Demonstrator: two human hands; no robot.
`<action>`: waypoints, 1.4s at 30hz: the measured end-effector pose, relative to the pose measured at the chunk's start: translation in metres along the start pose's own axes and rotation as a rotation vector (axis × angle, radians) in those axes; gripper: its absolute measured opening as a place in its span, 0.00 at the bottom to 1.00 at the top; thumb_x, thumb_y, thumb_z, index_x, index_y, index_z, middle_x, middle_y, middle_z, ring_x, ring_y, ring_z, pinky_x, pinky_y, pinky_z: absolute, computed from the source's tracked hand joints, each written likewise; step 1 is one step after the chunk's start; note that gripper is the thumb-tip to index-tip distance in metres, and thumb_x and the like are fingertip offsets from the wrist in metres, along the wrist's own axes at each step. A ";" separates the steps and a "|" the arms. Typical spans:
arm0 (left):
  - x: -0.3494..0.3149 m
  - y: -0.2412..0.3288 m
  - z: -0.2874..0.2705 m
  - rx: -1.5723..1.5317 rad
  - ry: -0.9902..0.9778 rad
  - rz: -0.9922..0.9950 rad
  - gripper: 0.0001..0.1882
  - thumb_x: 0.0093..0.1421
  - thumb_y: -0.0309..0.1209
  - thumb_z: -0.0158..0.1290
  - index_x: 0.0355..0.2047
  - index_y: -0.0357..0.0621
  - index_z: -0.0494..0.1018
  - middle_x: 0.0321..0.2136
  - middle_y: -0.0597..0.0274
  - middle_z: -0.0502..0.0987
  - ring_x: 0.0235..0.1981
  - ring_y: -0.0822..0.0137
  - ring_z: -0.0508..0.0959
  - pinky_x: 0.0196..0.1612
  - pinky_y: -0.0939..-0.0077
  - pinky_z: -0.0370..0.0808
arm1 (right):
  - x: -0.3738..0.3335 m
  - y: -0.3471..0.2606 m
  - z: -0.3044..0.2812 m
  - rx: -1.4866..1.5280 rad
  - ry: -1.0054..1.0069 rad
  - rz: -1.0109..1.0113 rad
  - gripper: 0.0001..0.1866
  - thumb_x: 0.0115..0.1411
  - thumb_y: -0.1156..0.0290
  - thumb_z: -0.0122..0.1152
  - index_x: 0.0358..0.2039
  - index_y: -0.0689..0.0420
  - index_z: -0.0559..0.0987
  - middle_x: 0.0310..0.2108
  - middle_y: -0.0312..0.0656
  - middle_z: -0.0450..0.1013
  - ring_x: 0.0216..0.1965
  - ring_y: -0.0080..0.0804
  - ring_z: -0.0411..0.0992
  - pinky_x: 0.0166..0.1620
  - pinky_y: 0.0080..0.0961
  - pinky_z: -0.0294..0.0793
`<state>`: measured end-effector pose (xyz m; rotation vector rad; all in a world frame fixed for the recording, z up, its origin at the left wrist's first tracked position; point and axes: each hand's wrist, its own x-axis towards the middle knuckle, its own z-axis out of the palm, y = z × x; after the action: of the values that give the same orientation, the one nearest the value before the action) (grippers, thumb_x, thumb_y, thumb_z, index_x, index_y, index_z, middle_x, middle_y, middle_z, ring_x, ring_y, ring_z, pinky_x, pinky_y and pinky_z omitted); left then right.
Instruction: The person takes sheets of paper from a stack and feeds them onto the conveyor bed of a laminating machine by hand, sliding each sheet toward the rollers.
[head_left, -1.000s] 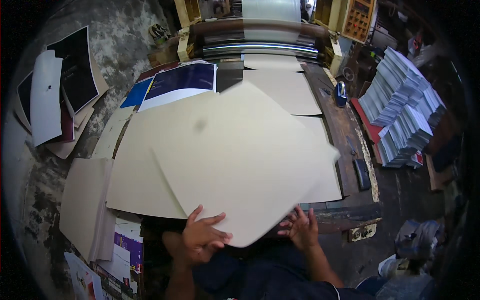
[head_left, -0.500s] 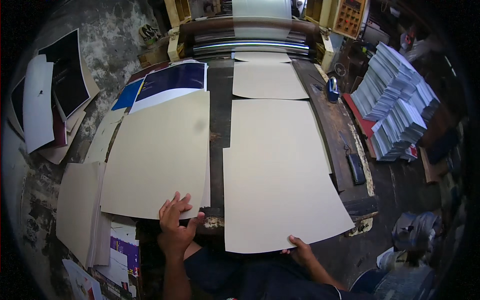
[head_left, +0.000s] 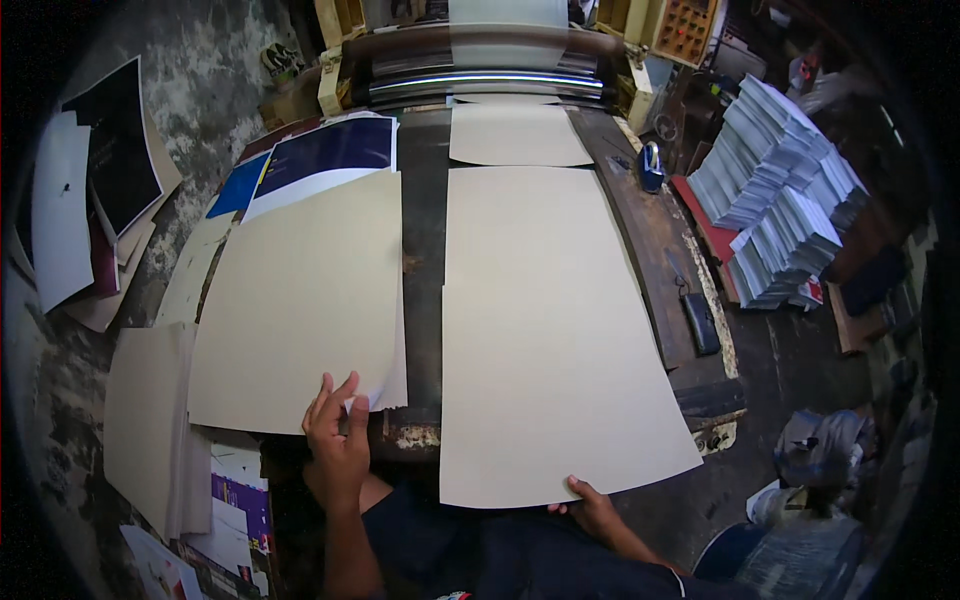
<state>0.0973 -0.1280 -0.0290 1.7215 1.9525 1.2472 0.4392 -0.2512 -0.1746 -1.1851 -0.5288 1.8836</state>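
At the lower right corner of the left stack of beige sheets (head_left: 290, 300), my left hand (head_left: 337, 435) has its fingers on the top sheet and its thumb at the edge. That corner curls upward beside the thumb, showing a paler underside. My right hand (head_left: 595, 512) grips the near edge of a large beige sheet (head_left: 560, 400), thumb on top and fingers mostly hidden below. This sheet overlaps another beige sheet (head_left: 530, 220) ahead of it. Farther on, more beige sheets (head_left: 515, 135) lie in line up to the metal rollers (head_left: 490, 85).
Dark blue printed sheets (head_left: 330, 148) lie beyond the left stack. Thick beige boards (head_left: 145, 420) stand at the left. On the right table edge are a black case (head_left: 702, 323) and a blue tool (head_left: 651, 168). Piled paper bundles (head_left: 770, 150) stand farther right.
The line of beige sheets on the right has moved toward the rollers. My left fingers have bent the stack's top corner upward. My right hand keeps its hold on the near edge.
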 end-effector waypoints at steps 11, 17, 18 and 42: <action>0.001 -0.013 -0.024 -0.250 -0.231 -0.002 0.17 0.57 0.42 0.59 0.34 0.40 0.78 0.49 0.53 0.77 0.64 0.50 0.61 0.66 0.51 0.48 | 0.010 -0.014 0.018 0.186 0.129 0.045 0.22 0.66 0.55 0.45 0.46 0.63 0.69 0.32 0.48 0.73 0.30 0.36 0.71 0.39 0.33 0.71; 0.005 -0.012 -0.029 -0.296 -0.269 -0.045 0.15 0.58 0.41 0.59 0.34 0.40 0.77 0.49 0.53 0.77 0.64 0.51 0.60 0.66 0.53 0.46 | 0.056 -0.026 0.012 0.244 0.105 -0.020 0.27 0.65 0.48 0.44 0.47 0.63 0.68 0.28 0.47 0.72 0.29 0.34 0.70 0.41 0.36 0.70; 0.005 -0.012 -0.029 -0.294 -0.264 -0.041 0.15 0.58 0.41 0.59 0.34 0.40 0.77 0.49 0.53 0.77 0.64 0.51 0.60 0.66 0.53 0.46 | 0.063 -0.027 0.011 0.268 0.123 -0.030 0.28 0.65 0.48 0.44 0.48 0.63 0.67 0.30 0.47 0.73 0.30 0.34 0.71 0.40 0.34 0.70; 0.000 0.002 0.011 0.002 -0.026 0.010 0.16 0.66 0.37 0.47 0.41 0.36 0.76 0.45 0.55 0.79 0.57 0.51 0.70 0.63 0.55 0.55 | -0.071 -0.236 0.167 -0.572 -0.631 -1.377 0.32 0.64 0.49 0.43 0.62 0.58 0.62 0.57 0.53 0.62 0.52 0.41 0.65 0.53 0.40 0.65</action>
<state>0.1061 -0.1233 -0.0340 1.7413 1.9342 1.2202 0.4067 -0.1627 0.1073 -0.2124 -1.7479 0.8020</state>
